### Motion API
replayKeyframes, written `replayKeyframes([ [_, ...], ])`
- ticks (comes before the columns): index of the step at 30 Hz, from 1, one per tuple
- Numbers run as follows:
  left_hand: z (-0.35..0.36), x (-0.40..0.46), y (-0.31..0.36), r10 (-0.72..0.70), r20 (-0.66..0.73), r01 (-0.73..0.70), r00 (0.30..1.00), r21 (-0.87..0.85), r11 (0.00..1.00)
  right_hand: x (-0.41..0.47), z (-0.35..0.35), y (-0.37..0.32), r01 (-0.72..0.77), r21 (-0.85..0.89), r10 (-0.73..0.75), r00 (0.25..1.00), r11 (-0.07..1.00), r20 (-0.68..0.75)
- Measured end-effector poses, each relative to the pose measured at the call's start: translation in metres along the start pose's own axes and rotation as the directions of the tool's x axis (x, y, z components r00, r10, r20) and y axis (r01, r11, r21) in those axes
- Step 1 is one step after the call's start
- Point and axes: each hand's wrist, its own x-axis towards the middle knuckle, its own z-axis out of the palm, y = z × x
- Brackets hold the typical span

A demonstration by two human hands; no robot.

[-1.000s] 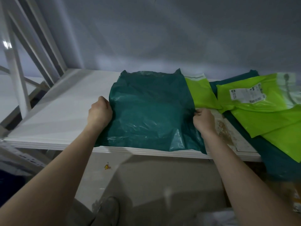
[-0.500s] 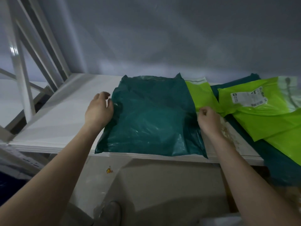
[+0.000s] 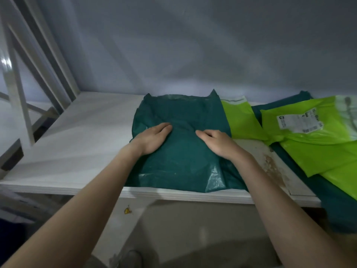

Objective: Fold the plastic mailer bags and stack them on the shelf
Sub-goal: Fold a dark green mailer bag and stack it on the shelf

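Observation:
A dark green mailer bag (image 3: 181, 163) lies flat on the white shelf (image 3: 77, 144), its near edge at the shelf's front lip. My left hand (image 3: 152, 139) rests palm down on the bag's left half with straight fingers. My right hand (image 3: 217, 142) presses on its right half, fingers stretched towards the middle. A lime green bag (image 3: 239, 120) sticks out from under the dark one on the right.
To the right lies a pile of lime green bags (image 3: 316, 149), one with a white label (image 3: 298, 122), over more dark green bags (image 3: 340, 207). White slanted frame bars (image 3: 17, 89) stand at the left. A grey wall runs behind the shelf.
Both hands let go of the bag's side edges and moved inward onto its top, where they now lie flat. The view has shifted slightly.

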Motion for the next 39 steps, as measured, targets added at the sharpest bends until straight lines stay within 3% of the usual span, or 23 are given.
replayKeyframes([
  [6, -0.005, -0.001, -0.001, -0.060, 0.060, 0.062, 0.996, -0.025, 0.998, -0.001, -0.005, -0.001, -0.053, 0.029, 0.051, 0.997, 0.998, 0.055],
  [14, -0.006, 0.007, -0.040, -0.140, -0.116, 0.167, 0.983, 0.264, 0.950, 0.000, -0.003, 0.000, -0.067, -0.010, 0.067, 0.997, 0.998, -0.027],
  [15, -0.008, 0.008, -0.044, -0.133, -0.143, 0.166, 0.981, 0.244, 0.956, 0.000, -0.004, -0.001, -0.048, 0.012, 0.049, 0.997, 0.999, -0.063],
  [18, -0.021, 0.014, -0.047, -0.219, -0.319, 0.193, 0.922, -0.111, 0.975, 0.005, -0.012, 0.004, 0.015, 0.086, 0.004, 0.977, 0.996, -0.214],
  [21, -0.034, 0.024, -0.051, -0.347, -0.315, 0.247, 0.883, -0.316, 0.916, 0.018, -0.026, 0.019, -0.080, 0.084, 0.102, 0.946, 0.993, -0.308],
  [25, -0.037, 0.033, -0.059, -0.391, -0.261, 0.266, 0.883, -0.407, 0.874, 0.034, -0.034, 0.029, -0.209, 0.137, 0.244, 0.906, 0.968, -0.344],
  [33, -0.037, 0.052, -0.062, -0.452, -0.375, 0.199, 0.809, -0.550, 0.811, 0.058, -0.039, 0.024, -0.338, 0.296, 0.425, 0.850, 0.893, -0.311],
  [39, -0.044, 0.054, -0.071, -0.465, -0.388, 0.159, 0.796, -0.607, 0.779, 0.063, -0.045, 0.032, -0.374, 0.303, 0.463, 0.829, 0.877, -0.315],
])
